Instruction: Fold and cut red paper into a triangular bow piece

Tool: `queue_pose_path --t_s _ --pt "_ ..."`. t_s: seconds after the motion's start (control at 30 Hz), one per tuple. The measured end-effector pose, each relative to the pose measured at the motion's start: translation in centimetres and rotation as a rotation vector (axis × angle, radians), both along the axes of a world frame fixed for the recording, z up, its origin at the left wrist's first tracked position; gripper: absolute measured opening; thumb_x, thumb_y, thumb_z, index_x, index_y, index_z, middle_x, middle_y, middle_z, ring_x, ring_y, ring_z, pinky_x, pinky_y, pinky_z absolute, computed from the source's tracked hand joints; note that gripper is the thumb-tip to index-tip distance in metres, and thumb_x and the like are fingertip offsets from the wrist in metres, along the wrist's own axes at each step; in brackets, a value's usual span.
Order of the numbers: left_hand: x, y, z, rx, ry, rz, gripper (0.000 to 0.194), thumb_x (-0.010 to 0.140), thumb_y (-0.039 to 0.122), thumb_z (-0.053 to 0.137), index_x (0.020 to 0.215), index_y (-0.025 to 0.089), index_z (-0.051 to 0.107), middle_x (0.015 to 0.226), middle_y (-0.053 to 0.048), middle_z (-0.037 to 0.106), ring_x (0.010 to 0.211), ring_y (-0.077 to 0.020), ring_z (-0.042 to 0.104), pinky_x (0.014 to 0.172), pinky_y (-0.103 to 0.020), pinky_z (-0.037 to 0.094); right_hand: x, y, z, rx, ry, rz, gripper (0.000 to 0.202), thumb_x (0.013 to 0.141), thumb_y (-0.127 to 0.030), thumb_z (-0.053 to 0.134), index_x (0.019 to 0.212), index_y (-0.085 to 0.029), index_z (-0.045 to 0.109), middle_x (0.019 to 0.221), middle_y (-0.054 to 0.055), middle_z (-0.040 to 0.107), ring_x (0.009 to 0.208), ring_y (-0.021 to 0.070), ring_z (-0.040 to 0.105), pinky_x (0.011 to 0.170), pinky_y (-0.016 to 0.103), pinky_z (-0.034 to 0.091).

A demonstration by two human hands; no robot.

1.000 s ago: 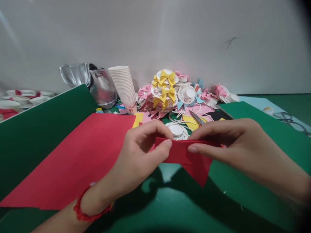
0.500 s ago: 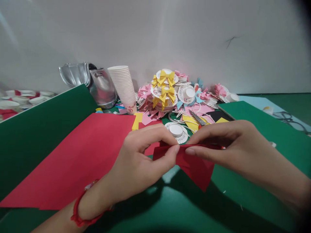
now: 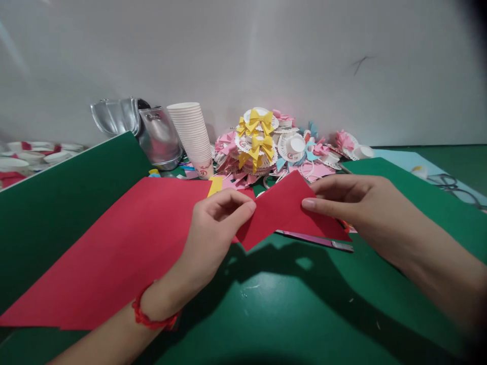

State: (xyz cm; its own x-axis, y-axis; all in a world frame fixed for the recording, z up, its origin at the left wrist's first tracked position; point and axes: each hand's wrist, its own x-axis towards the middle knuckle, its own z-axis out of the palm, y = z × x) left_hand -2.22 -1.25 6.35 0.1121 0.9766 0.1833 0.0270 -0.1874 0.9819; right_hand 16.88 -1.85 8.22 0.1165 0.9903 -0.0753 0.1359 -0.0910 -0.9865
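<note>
Left hand (image 3: 213, 230): pinching angular red paper piece (image 3: 279, 208) — left edge
Right hand (image 3: 367, 210): pinching same piece — right part
Shiny green tabletop (image 3: 281, 314): underneath

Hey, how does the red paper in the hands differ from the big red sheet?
The red paper is held up in the left hand and right hand; the red sheet lies spread out at the left. The red paper is smaller than the red sheet. Both are red.
</note>
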Motion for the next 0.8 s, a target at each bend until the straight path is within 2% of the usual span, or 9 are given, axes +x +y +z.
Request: queue_pose_path --t_s 0.1,0.2,0.3,0.57,0.8 --pt "0.1 -0.1 0.4 0.163 0.099 0.051 0.014 0.071 0.011 0.057 0.058 0.017 0.055 0.058 0.005 0.051 0.055 -0.0074 0.046 0.050 -0.016 0.039 0.1 0.2 0.0 -0.002 -0.069 0.051 0.024 0.041 -0.026 0.082 0.060 -0.023 0.068 0.056 0.000 0.067 0.053 0.0151 0.062 0.040 0.019 0.045" --pt "0.1 -0.2 1.0 0.254 0.175 0.022 0.014 0.070 0.008 0.055 0.059 0.017 0.055 0.059 0.004 0.053 0.057 -0.0080 0.049 0.052 -0.016 0.041 0.1 0.2 0.1 0.015 -0.143 0.108 0.025 0.044 -0.032 0.081 0.062 -0.022 0.066 0.058 0.000 0.066 0.055 0.0158 0.063 0.040 0.020 0.046" --pt "0.0 -0.3 1.4 0.248 0.220 -0.027 0.012 0.071 0.010 0.056 0.061 0.016 0.057 0.059 0.003 0.055 0.056 -0.0088 0.051 0.050 -0.017 0.042 0.1 -0.1 0.3 0.043 -0.169 0.126 0.025 0.047 -0.032 0.080 0.062 -0.020 0.065 0.058 0.000 0.066 0.057 0.0155 0.063 0.044 0.020 0.048" --pt "0.0 -0.4 1.1 0.295 0.310 0.003 0.014 0.072 0.010 0.054 0.060 0.016 0.056 0.054 0.004 0.051 0.048 -0.0072 0.045 0.042 -0.016 0.036 -0.1 -0.1 0.4 0.050 -0.189 0.145 0.026 0.049 -0.029 0.080 0.068 -0.019 0.065 0.064 0.000 0.067 0.060 0.0148 0.063 0.049 0.020 0.049" --pt "0.5 -1.4 0.9 0.219 0.331 -0.097 0.013 0.073 0.010 0.052 0.064 0.016 0.059 0.050 0.005 0.046 0.043 -0.0058 0.039 0.036 -0.016 0.029 -2.0 -0.7 0.1 0.106 -0.029 0.157 0.031 0.050 -0.024 0.079 0.077 -0.021 0.065 0.066 -0.001 0.070 0.062 0.0158 0.066 0.050 0.021 0.050"
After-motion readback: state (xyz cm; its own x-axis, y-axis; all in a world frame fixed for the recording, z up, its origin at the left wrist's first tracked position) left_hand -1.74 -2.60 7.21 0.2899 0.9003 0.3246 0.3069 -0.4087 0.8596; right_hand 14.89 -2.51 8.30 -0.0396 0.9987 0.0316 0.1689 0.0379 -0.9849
